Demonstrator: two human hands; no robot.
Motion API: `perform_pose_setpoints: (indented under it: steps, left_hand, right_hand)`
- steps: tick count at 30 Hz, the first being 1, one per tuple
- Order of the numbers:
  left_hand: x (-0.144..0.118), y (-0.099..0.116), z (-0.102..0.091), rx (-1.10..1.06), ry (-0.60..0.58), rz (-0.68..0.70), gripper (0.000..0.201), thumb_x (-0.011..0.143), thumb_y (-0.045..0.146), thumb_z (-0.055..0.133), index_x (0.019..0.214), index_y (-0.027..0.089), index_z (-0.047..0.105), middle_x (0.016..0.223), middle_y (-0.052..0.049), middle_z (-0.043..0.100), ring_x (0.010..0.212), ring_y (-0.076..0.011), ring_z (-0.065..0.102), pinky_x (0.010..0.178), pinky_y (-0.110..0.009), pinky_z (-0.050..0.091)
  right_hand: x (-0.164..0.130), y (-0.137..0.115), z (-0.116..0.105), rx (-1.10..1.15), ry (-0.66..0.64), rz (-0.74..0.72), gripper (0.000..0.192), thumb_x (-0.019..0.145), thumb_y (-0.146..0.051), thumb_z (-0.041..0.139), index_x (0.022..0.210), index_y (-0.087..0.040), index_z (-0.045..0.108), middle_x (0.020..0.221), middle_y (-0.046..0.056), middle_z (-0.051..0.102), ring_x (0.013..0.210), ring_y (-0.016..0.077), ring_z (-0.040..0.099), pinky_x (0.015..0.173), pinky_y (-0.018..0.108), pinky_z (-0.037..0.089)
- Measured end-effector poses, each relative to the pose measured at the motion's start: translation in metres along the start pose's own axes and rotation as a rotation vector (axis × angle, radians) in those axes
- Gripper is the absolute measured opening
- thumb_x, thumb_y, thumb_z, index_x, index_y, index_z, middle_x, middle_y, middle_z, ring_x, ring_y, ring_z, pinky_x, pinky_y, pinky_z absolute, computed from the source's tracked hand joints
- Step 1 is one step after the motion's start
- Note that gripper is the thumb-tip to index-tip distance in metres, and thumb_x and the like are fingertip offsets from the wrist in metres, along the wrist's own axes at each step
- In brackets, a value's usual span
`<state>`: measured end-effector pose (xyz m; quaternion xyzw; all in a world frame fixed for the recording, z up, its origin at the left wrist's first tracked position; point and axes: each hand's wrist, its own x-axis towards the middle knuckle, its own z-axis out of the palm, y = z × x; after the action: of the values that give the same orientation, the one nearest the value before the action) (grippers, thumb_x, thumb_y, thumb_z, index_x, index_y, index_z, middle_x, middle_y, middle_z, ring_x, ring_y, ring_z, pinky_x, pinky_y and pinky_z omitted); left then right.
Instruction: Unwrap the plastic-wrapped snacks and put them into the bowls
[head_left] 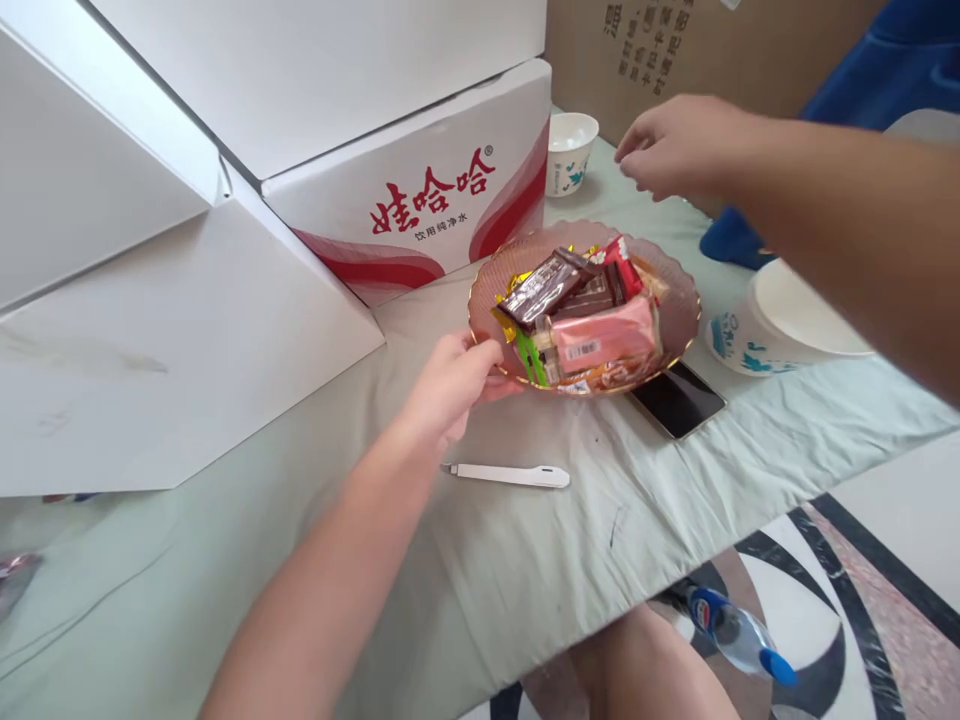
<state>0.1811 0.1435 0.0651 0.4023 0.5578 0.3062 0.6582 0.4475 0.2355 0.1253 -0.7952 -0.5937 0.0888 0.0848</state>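
My left hand grips the near left rim of a pinkish clear plastic bowl with a scalloped gold edge, thumb on top and fingers underneath. Heaped in the bowl are wrapped snacks: dark brown packets, a pink packet, a red one and bits of green and yellow. The bowl tilts toward me, its near edge partly covering a black phone. My right hand hangs in the air beyond the bowl, fingers loosely bent, nothing visible in it. Left of it stands a white paper cup.
A white box cutter lies in front of the bowl. At right, a larger paper tub sits partly under my right forearm. White cartons are stacked at left; a brown carton stands behind. On the floor lies a plastic bottle.
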Motion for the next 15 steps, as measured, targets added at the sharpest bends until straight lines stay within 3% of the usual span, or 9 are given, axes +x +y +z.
perform_pose_setpoints:
  steps: [3,5,9,13,15]
  left_hand:
    - [0.011,0.005,0.032,-0.008,-0.051,0.009,0.015,0.077,0.008,0.058,0.074,0.014,0.071,0.074,-0.007,0.075,0.064,-0.0143,0.070,0.074,-0.028,0.063]
    - [0.018,0.009,0.056,-0.052,-0.039,0.016,0.014,0.081,0.009,0.058,0.074,0.014,0.069,0.073,-0.006,0.073,0.065,-0.0129,0.068,0.076,-0.027,0.063]
    - [0.037,0.020,0.101,-0.115,-0.002,0.008,0.009,0.086,0.010,0.058,0.083,0.013,0.065,0.074,-0.006,0.068,0.071,-0.0151,0.070,0.075,-0.027,0.063]
    - [0.064,0.026,0.137,-0.147,0.057,0.018,0.015,0.086,0.008,0.061,0.099,0.014,0.065,0.087,-0.008,0.070,0.086,-0.0195,0.074,0.074,-0.026,0.062]
    - [0.079,0.026,0.151,-0.156,0.085,0.025,0.021,0.085,0.006,0.062,0.104,0.015,0.065,0.093,-0.009,0.071,0.090,-0.0209,0.075,0.073,-0.026,0.062]
  right_hand:
    - [-0.043,0.014,-0.027,-0.086,0.138,-0.013,0.043,0.101,-0.028,0.045,0.131,-0.013,0.072,0.140,0.013,0.071,0.139,0.0388,0.057,0.106,0.052,0.044]
    - [-0.072,0.023,-0.035,-0.126,0.184,0.007,0.045,0.102,-0.032,0.041,0.131,-0.016,0.071,0.143,0.016,0.068,0.142,0.0423,0.055,0.104,0.055,0.044]
    - [-0.113,0.040,-0.029,-0.068,0.072,0.074,0.035,0.099,-0.036,0.046,0.125,-0.027,0.067,0.118,0.012,0.077,0.121,0.0375,0.069,0.087,0.051,0.050]
    - [-0.122,0.047,-0.010,-0.073,0.025,-0.069,0.016,0.095,-0.033,0.053,0.100,-0.024,0.065,0.088,0.008,0.075,0.095,0.0293,0.071,0.073,0.039,0.045]
    - [-0.118,0.048,-0.002,-0.159,0.041,-0.151,0.020,0.095,-0.033,0.051,0.084,-0.021,0.063,0.084,0.010,0.072,0.093,0.0288,0.070,0.070,0.037,0.043]
